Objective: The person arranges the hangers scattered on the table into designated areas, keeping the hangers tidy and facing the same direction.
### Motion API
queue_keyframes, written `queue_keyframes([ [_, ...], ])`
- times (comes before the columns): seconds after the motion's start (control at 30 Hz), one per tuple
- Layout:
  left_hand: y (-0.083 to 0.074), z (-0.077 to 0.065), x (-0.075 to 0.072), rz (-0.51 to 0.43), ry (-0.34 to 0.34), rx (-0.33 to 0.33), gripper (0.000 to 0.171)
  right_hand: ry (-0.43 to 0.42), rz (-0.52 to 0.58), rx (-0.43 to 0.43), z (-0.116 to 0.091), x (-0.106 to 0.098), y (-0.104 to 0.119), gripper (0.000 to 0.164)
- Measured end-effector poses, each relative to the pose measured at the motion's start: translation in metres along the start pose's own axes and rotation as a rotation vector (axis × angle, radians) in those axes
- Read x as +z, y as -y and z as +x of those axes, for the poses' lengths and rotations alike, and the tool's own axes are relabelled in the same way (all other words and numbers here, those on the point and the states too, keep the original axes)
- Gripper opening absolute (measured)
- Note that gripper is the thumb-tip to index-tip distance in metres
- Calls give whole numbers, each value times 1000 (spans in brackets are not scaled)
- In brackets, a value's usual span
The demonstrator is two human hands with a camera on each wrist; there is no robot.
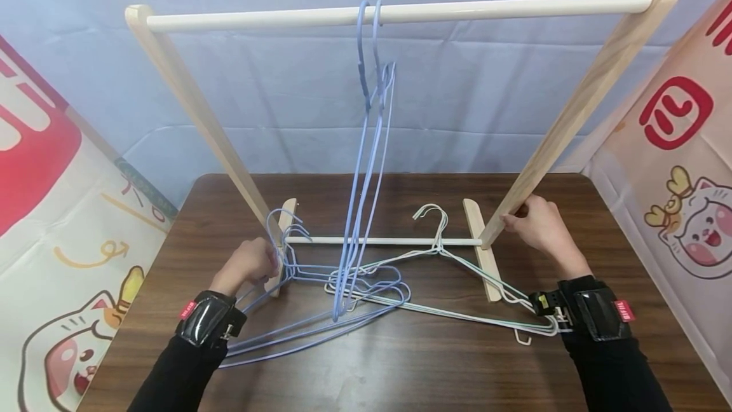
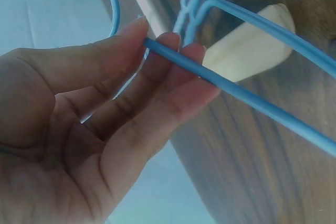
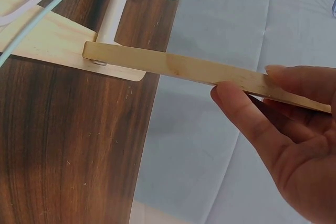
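Note:
My left hand [image 1: 251, 264] pinches the wire of a blue hanger [image 2: 252, 98] between thumb and fingertips, beside the rack's left leg. Other blue hangers [image 1: 408, 291] from that pile lie on the table, their hooks leaning near the left foot. With thumb and fingers, my right hand [image 1: 540, 224] grips the lower part of the right wooden upright [image 3: 178, 66] of the garment rack. Two blue hangers [image 1: 379, 100] hang from the rack's white top rod [image 1: 257, 19] near its middle. Several white and pale green hangers [image 1: 438, 240] lie stacked between the feet, reaching toward my right wrist.
A white lower bar [image 1: 400, 241] joins the rack's wooden feet [image 1: 474, 218] on the dark wood table [image 1: 429, 374]. Behind it hangs a pale blue cloth [image 1: 257, 94]. Printed cartoon cloths [image 1: 675, 196] stand at both sides.

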State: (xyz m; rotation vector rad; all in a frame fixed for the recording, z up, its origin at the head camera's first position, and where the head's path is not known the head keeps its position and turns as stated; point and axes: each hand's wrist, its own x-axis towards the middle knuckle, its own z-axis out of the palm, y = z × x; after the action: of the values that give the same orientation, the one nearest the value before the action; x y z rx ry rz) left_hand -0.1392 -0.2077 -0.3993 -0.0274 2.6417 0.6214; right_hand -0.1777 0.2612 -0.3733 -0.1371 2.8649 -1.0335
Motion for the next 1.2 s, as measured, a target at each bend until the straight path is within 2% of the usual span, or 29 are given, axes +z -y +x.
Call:
queue_keyframes([
  [0.1, -3, 2, -1, -9, -16, 2, 10, -2, 0, -5, 0, 0, 0, 29],
  [0.27, -7, 1, -4, 34, -42, 15, 12, -7, -7, -13, 0, 0, 0, 29],
  [0.83, -17, -3, -10, 88, -66, 44, 9, -10, -15, -11, 0, 0, -2, 29],
  [1.03, -19, -4, -12, 36, -68, 51, 9, -2, -20, -10, 0, 0, -1, 29],
  [1.2, -20, -4, -15, -61, -54, 30, 11, 7, -18, -2, 1, 0, -1, 31],
])
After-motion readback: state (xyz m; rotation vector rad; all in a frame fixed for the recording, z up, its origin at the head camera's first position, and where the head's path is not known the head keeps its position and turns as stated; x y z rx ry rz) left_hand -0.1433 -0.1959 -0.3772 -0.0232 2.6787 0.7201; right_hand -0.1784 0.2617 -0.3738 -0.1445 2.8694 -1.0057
